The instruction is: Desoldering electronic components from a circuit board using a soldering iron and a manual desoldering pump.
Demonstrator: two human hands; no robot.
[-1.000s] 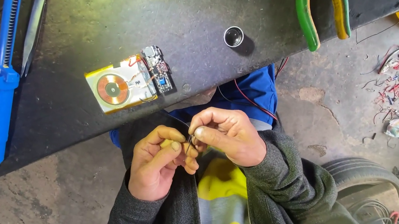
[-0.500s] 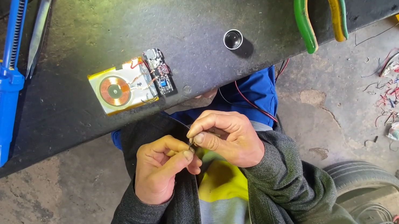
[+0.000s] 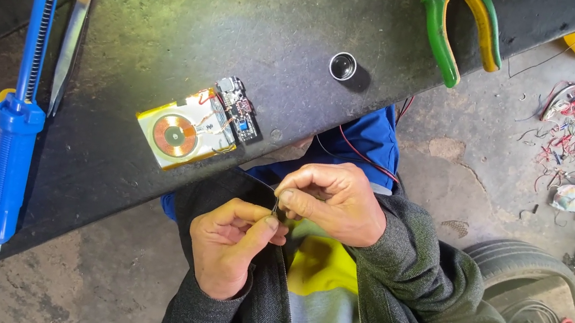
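Both hands meet just below the dark bench [image 3: 169,30] edge: the left hand [image 3: 229,246] and right hand [image 3: 331,202] each pinch a thin dark wire [image 3: 276,207] between fingertips. A small round metal cup [image 3: 343,66] stands on the bench; its contents cannot be told.

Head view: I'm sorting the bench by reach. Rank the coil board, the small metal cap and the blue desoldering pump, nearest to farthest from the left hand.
From the left hand:
1. Coil board, on the bench just above it.
2. Small metal cap, higher up, to the right.
3. Blue desoldering pump, far left of the bench.
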